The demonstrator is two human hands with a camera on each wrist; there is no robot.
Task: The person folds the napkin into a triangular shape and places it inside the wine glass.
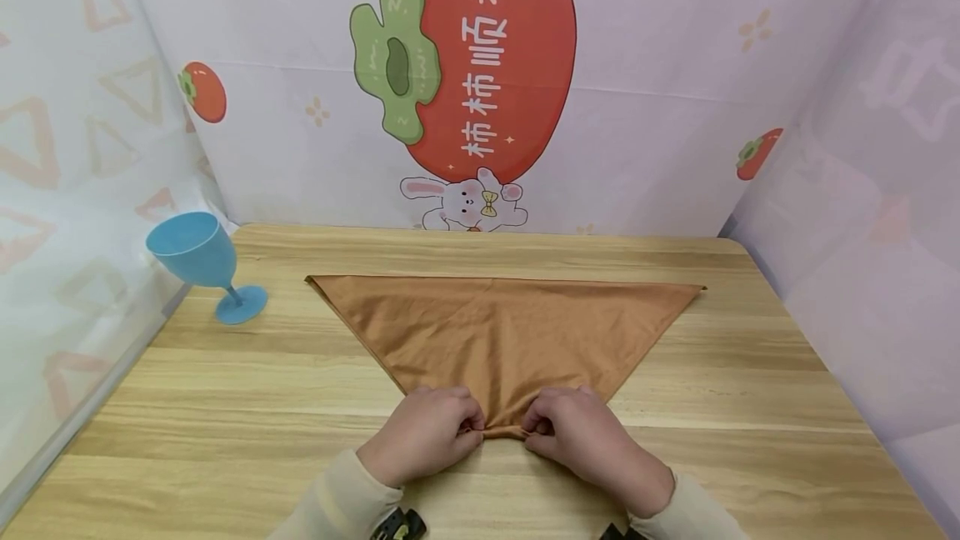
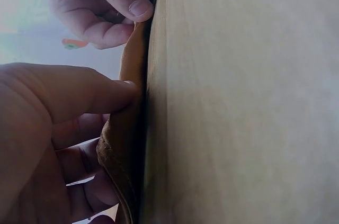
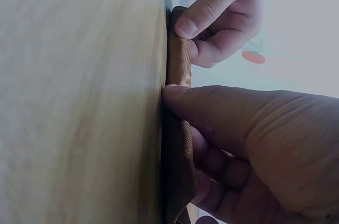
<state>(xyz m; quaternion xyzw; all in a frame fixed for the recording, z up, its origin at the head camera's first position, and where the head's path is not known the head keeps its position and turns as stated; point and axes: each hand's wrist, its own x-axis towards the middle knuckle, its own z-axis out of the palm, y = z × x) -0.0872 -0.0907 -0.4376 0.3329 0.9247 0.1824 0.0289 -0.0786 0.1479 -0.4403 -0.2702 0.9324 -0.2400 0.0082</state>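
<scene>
"What's in front of you?"

"A brown cloth (image 1: 495, 332), lying as a triangle on the wooden table (image 1: 247, 407), its long straight edge on the far side and its narrow end toward me."

"And how do you have hold of it?"

"My left hand (image 1: 427, 436) pinches the near edge between thumb and fingers, and my right hand (image 1: 583, 440) pinches it the same way, a little farther along. A narrow folded band shows between them."

"Does it lie smooth?"

"Not quite; creases run up from that band."

"What else is there?"

"A blue goblet (image 1: 197, 257) on my left, near the cloth's left corner but apart from it. Behind the table is a white backdrop (image 1: 645, 148) with a big red fruit print (image 1: 525, 90)."
</scene>
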